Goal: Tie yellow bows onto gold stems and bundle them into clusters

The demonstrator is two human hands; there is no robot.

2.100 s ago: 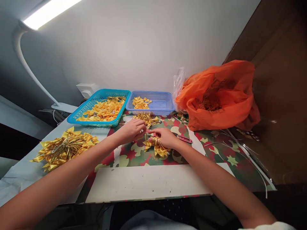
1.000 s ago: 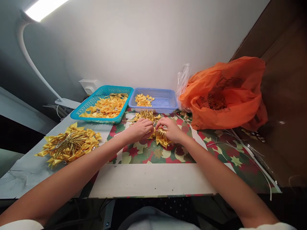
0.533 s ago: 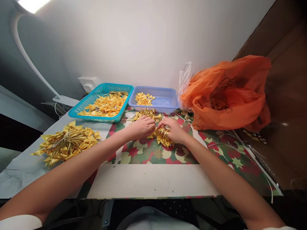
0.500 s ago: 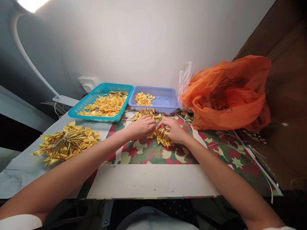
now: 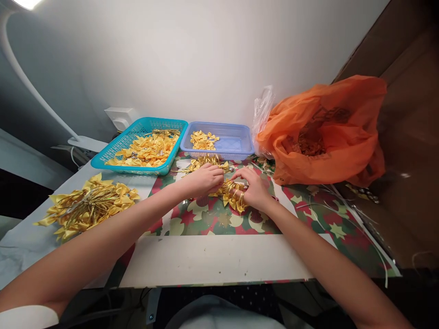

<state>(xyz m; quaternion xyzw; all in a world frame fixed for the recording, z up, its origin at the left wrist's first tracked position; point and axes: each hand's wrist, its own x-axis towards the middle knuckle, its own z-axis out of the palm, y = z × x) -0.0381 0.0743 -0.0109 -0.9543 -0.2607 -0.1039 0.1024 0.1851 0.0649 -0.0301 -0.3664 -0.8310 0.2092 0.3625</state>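
Observation:
Near the middle of the table, my left hand (image 5: 205,180) has its fingers bent together at the left end of a bunch of gold bows with cords (image 5: 233,197). The cords loop around fingers of my right hand (image 5: 255,189), which lies at the bunch's right side with thumb and forefinger curved toward my left hand. My left fingertips are partly hidden. Just behind my hands lies another pile of gold bows with cords (image 5: 207,161).
A teal basket (image 5: 132,170) of yellow bows and a blue basket (image 5: 236,155) with fewer bows stand at the back. At left lies a large gold bow bundle (image 5: 91,205). An orange bag (image 5: 329,132) stands right; a white lamp (image 5: 37,87) rises at far left.
The right hand has opened a little, its forefinger lifting, and more cord loops show around its fingers. The left hand is almost in the same place. The whole view has shifted slightly.

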